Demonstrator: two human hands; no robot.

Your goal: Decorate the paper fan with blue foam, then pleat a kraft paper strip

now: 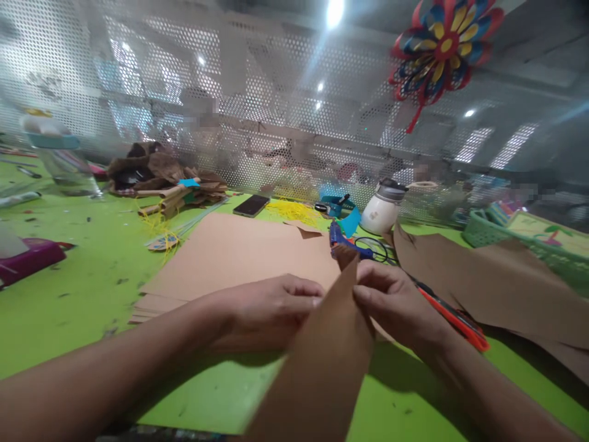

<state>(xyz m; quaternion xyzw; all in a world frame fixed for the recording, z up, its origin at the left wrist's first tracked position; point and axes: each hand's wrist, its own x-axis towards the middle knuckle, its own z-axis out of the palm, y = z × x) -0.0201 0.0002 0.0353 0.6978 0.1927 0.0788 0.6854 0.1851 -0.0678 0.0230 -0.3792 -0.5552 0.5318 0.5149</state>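
Observation:
A strip of brown kraft paper (322, 368) slants up from the bottom edge, its far end narrowing to a folded point. My right hand (391, 298) pinches that end between thumb and fingers. From the other side my left hand (271, 307) grips the strip's left edge, its fingertips partly hidden behind the paper. Beneath and beyond my hands lies a stack of light brown paper sheets (239, 252). Just past the strip's tip is a blue glue gun (343, 236). An orange-red utility knife (455, 319) rests to the right of my right hand.
Darker brown sheets (497, 282) cover the right side, near a green basket (483, 230). At the back stand a phone (251, 205), yellow string (294, 212), a white jug (381, 209) and rolled brown paper (175, 196). A purple box (32, 261) sits left on the green table (92, 288).

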